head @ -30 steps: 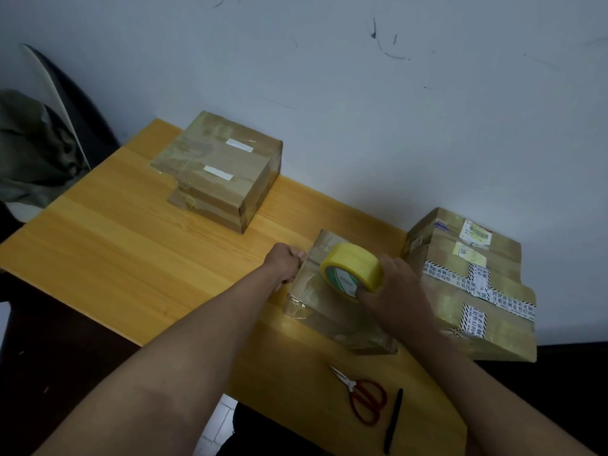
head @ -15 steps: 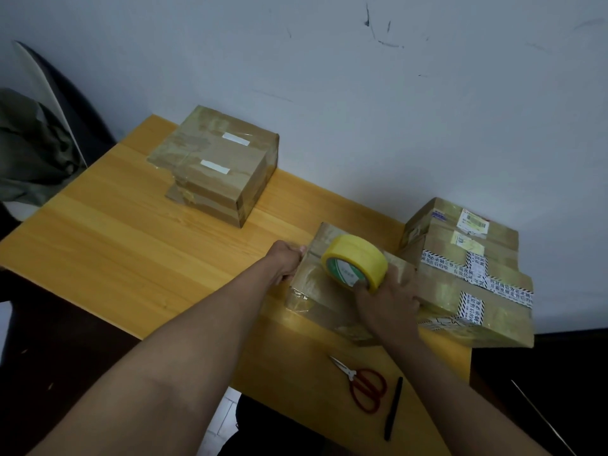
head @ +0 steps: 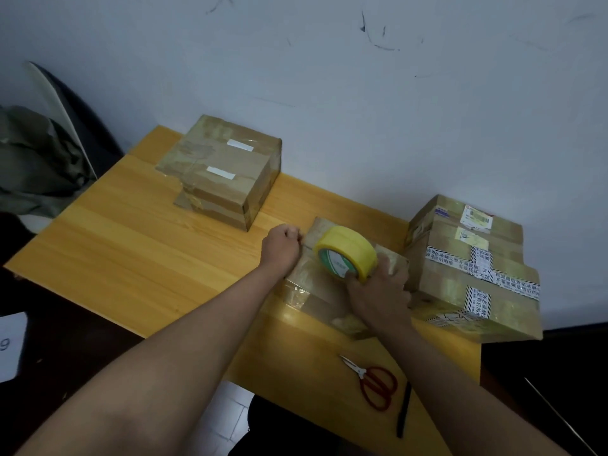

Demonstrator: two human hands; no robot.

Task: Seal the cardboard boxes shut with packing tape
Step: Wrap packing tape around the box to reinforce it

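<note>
Tape being drawn across the middle box

Left hand (head: pixel 282 245) is pinching the tape end at the middle box (head: pixel 316 287)'s left edge on the table (head: pixel 131 258). Right hand (head: pixel 378 297) is gripping the tape roll (head: pixel 345 251) above it; light, rigid, best held by its rim.

Your left hand (head: pixel 282 246): bare, no glove, ring or watch that shows.
Your right hand (head: pixel 381 292): bare too, nothing worn on the fingers or wrist.
Your left arm (head: pixel 171 350): bare from the wrist to the frame's lower edge; no sleeve shows.
Your right arm (head: pixel 460 383): bare likewise, no cuff, band or strap in view.
Markings: none to be made out on either arm in this dim light.
</note>
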